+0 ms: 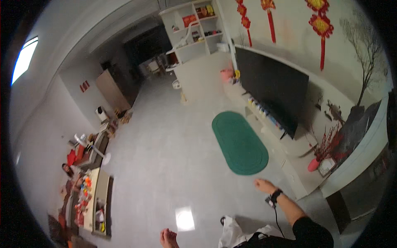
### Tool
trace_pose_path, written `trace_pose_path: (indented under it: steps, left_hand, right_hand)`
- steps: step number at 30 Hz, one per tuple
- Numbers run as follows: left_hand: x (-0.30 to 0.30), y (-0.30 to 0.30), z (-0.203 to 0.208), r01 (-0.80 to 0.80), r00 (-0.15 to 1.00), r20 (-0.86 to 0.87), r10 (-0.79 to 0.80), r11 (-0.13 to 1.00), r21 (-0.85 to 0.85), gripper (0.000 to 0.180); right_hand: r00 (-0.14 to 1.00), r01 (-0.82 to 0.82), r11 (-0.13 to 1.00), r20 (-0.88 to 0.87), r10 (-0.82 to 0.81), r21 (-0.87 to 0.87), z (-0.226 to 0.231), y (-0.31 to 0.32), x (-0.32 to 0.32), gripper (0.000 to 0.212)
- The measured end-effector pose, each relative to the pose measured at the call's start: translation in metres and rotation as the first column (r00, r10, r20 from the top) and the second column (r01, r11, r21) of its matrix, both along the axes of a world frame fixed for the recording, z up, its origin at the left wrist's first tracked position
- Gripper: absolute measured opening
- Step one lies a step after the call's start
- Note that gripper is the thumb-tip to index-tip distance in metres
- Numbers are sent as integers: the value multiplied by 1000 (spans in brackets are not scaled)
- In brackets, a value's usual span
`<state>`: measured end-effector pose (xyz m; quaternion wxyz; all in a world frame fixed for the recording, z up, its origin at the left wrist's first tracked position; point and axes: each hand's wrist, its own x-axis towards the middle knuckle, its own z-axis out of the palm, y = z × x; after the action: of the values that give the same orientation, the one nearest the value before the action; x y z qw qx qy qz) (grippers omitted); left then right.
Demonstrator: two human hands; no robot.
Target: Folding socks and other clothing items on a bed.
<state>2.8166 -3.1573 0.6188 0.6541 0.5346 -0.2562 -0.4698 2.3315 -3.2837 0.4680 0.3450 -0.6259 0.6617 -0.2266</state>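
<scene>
My right hand (266, 186) reaches forward at the lower right with its fingers curled in. Nothing shows sticking out of it. A dark wristband with a small device (272, 198) sits on that wrist, and a thin cable hangs from it. Just beyond the hand lies a green oval mat (240, 143) on the floor. My left hand (168, 238) is low in the picture, its fingers curled, with no object visible in it. Both hands are in the air, touching nothing. A white cloth or bag (232, 234) hangs close to my body between them.
On the right, a long white TV cabinet (295, 165) carries a large black television (271, 89) and a red vase (314, 164). A cluttered table (97, 194) stands at left, with a person (75, 173) behind it and a white fan (106, 158) nearby. White shelves (192, 49) are ahead.
</scene>
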Motion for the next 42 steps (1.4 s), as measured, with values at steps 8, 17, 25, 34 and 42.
trace_pose_path:
  steps: [8, 17, 25, 34, 42]
  left_hand:
    - [14, -235, 50, 103, 993, -61, -104, 995, -16, 10]
    - [16, -418, 19, 151, 988, -14, -151, 988, 28, 12]
    - [24, -572, 56, 36, 998, 45, -33, 996, -82, 12]
    - [73, -728, 44, 104, 991, 100, -93, 988, -116, 12]
    - [128, -916, 19, 334, 925, 188, -330, 942, 9, 38]
  right_hand:
    - [838, 538, 634, -271, -473, 555, -220, 156, -99, 31]
    - [745, 383, 102, -243, -621, 918, -184, 247, 53, 59]
    - [881, 350, 658, -473, 10, 667, -255, -138, -6, 33]
    - [927, 366, 909, 162, -338, -198, 1, -669, 50, 17]
    - [841, 516, 838, -295, -454, 180, -139, -586, 92, 30]
